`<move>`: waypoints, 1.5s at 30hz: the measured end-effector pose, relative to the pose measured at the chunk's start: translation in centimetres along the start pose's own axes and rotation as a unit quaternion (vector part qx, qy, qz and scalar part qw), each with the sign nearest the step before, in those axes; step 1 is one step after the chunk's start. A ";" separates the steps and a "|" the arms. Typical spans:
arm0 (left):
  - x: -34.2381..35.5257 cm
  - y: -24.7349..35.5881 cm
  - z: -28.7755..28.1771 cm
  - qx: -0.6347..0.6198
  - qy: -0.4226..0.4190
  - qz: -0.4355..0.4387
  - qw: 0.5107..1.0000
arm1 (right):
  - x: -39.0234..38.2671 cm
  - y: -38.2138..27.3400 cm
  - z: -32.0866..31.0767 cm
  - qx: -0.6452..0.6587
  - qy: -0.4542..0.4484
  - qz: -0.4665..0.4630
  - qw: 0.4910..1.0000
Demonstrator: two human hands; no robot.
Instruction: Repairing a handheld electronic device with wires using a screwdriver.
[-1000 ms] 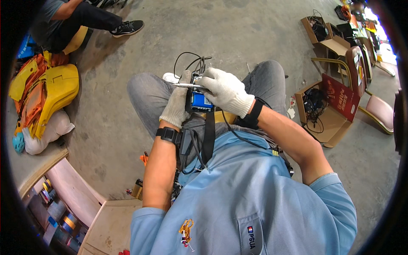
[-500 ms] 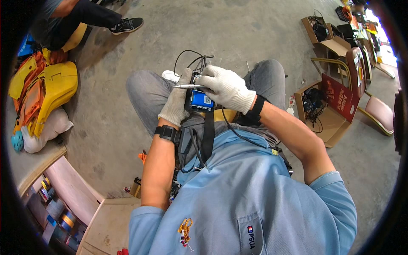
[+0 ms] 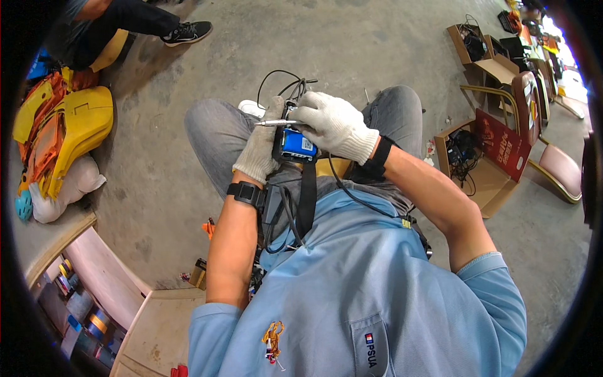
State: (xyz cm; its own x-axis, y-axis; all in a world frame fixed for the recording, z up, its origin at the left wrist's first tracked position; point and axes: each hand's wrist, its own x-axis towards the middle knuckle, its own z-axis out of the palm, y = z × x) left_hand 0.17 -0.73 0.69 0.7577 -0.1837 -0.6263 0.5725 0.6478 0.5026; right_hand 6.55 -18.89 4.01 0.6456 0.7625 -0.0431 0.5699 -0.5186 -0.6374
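Observation:
My gloved left hand (image 3: 257, 147) is closed around a black device with a blue block (image 3: 295, 143), held above my lap. My gloved right hand (image 3: 333, 125) is closed on a slim silver tool (image 3: 270, 123), which lies horizontally across the upper part of the device, over my left fingers. The right fingertips hide part of the device's top. Dark cables (image 3: 274, 71) loop out beyond it, and a black strap (image 3: 307, 201) hangs below it over my blue shirt.
Yellow and orange plastic panels (image 3: 75, 132) and a white sack (image 3: 75, 185) are piled left. A person's leg and shoe (image 3: 187, 32) show upper left. Cardboard boxes with cables (image 3: 465, 173) and padded chairs (image 3: 559, 169) stand right. A wooden-edged shelf (image 3: 59, 248) is lower left.
Both hands, with the device and silver tool, have shifted very slightly up in the picture. My grip looks much the same.

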 end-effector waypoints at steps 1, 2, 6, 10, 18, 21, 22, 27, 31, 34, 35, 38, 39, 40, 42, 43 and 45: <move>0.0 0.0 0.0 -0.001 0.005 0.000 1.000 | 0.0 0.0 -0.1 -0.001 -0.003 0.004 1.000; 0.0 0.0 0.0 -0.001 0.005 0.001 1.000 | 0.0 -0.1 -0.1 -0.004 -0.009 0.011 1.000; -0.2 0.2 0.0 -0.010 -0.007 -0.012 1.000 | 0.0 -0.1 -0.2 -0.007 -0.011 0.005 1.000; -0.3 0.1 0.2 -0.018 -0.026 -0.006 0.999 | 0.0 0.0 -0.2 -0.029 -0.006 -0.014 0.999; -0.2 0.0 0.1 -0.010 -0.016 -0.016 1.000 | 0.2 -0.2 -0.4 -0.029 -0.008 -0.016 0.999; -0.2 0.1 0.0 0.007 -0.016 -0.026 1.000 | 0.0 -0.2 -0.5 -0.009 -0.025 0.016 0.999; -0.3 0.1 -0.1 0.018 -0.013 -0.039 0.999 | -0.1 -0.2 -0.5 0.011 -0.016 0.022 1.000; -0.3 0.1 0.0 0.036 -0.019 -0.024 0.999 | -0.2 0.2 -1.0 0.050 0.006 0.023 0.998; -0.3 0.0 -0.1 0.029 -0.047 -0.004 0.998 | -0.4 0.4 -1.4 0.089 0.014 0.020 0.996; -0.2 -0.1 0.0 0.031 -0.039 0.008 0.999 | -0.5 0.3 -1.5 0.098 0.017 0.023 0.995; -0.3 -0.1 0.0 0.032 -0.039 0.009 0.999 | -0.6 0.2 -1.5 0.105 0.013 0.034 0.994; -0.3 0.0 -0.1 0.032 -0.037 -0.004 0.999 | -0.5 0.0 -1.4 0.083 0.020 0.030 0.996; -0.3 0.0 0.0 0.033 -0.029 -0.008 0.999 | -0.5 -0.1 -1.4 0.083 0.020 0.031 0.996; -0.3 -0.1 0.0 0.033 -0.021 -0.011 0.999 | -0.4 -0.2 -1.4 0.091 0.013 0.048 0.995; -0.3 -0.1 0.0 0.039 -0.019 -0.004 0.999 | -0.4 -0.4 -1.3 0.099 0.006 0.066 0.993; -0.4 -0.2 0.0 0.044 -0.017 0.003 0.999 | -0.3 -0.5 -1.3 0.098 0.008 0.071 0.993; -0.3 -0.1 0.0 0.047 -0.014 0.006 0.999 | -0.2 -0.7 -1.3 0.097 0.010 0.077 0.992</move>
State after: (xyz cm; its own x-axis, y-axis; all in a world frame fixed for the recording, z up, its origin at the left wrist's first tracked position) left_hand -0.11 -0.74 0.80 0.7718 -0.1980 -0.6043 0.5900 0.5774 0.5644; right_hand 6.65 -19.20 5.49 0.7280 0.6718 -0.1370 0.3565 -0.5416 -0.7613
